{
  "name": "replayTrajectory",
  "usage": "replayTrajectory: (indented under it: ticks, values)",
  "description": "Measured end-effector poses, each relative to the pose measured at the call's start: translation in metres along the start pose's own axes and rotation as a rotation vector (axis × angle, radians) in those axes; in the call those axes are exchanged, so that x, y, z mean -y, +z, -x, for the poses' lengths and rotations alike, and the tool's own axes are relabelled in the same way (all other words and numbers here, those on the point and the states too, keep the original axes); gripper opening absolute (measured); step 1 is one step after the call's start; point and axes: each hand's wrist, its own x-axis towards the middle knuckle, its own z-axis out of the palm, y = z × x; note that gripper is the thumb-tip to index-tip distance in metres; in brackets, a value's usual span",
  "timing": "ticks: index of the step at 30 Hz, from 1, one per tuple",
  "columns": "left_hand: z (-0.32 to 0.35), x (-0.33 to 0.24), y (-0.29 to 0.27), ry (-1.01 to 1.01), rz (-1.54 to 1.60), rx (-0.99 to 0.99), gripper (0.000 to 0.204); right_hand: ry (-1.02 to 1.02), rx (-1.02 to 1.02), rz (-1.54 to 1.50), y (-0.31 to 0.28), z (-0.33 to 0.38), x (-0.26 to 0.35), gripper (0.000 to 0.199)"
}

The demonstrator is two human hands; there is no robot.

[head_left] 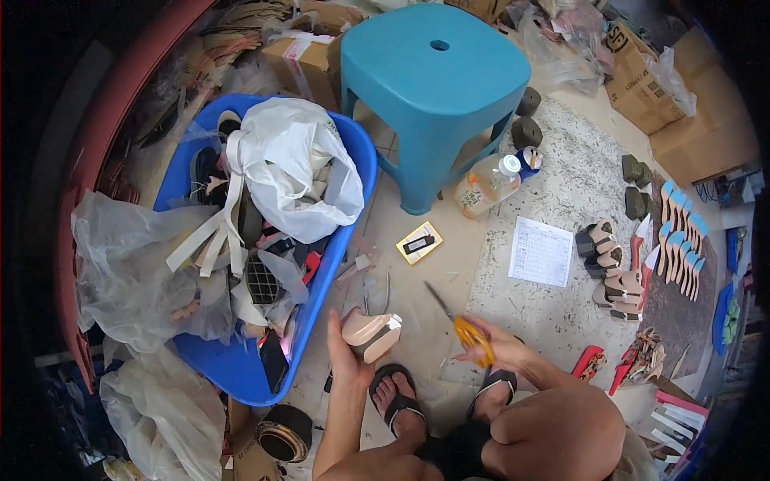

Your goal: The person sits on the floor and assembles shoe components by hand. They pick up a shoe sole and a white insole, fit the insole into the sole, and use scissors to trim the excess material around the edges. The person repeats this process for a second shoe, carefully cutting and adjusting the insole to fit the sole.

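My left hand [346, 357] is closed around a pale beige, glossy-covered block that looks like a shoe heel [370, 337], with a darker brownish face and a white patch at its right end. To its right, my right hand [507, 351] grips yellow-handled scissors [475, 340] by the loops. The dark blades point up and left, toward the floor beyond, apart from the heel. Both hands are above my sandalled feet. Similar beige and dark heels [619, 290] stand in a cluster on the right.
A blue tub [362, 144] with scraps and a white plastic bag [301, 172] stands at left. Beyond are a teal stool [433, 68], a bottle [488, 186] and a small yellow box [419, 243]. A printed sheet [541, 251] and blue-tipped insoles [682, 240] lie at right.
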Motion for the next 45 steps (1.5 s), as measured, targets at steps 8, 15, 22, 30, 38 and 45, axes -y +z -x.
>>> replayTrajectory:
  ticks: [8, 15, 22, 30, 38, 45]
  values:
    - [-0.008, 0.009, 0.000, -0.008, 0.048, -0.017, 0.066, -0.220, 0.144, 0.762, 0.040, 0.040, 0.047, 0.086]
    - [-0.003, 0.013, 0.007, -0.007, 0.003, -0.008, 0.070, -0.181, 0.158, 0.719, 0.053, 0.026, 0.058, 0.078]
    - [-0.002, 0.011, 0.006, -0.044, -0.001, 0.003, 0.068, -0.125, 0.175, 0.698, 0.057, 0.024, 0.055, 0.072]
    - [-0.004, 0.014, 0.005, -0.052, -0.023, -0.024, 0.063, -0.203, 0.188, 0.672, 0.052, 0.022, 0.040, 0.074]
    - [-0.002, 0.012, 0.000, -0.067, 0.003, 0.036, 0.068, -0.170, 0.154, 0.652, 0.061, 0.028, 0.057, 0.060]
    - [0.007, 0.013, 0.011, 0.102, 0.044, 0.095, 0.068, -0.216, 0.131, 0.595, 0.056, 0.029, 0.050, 0.056]
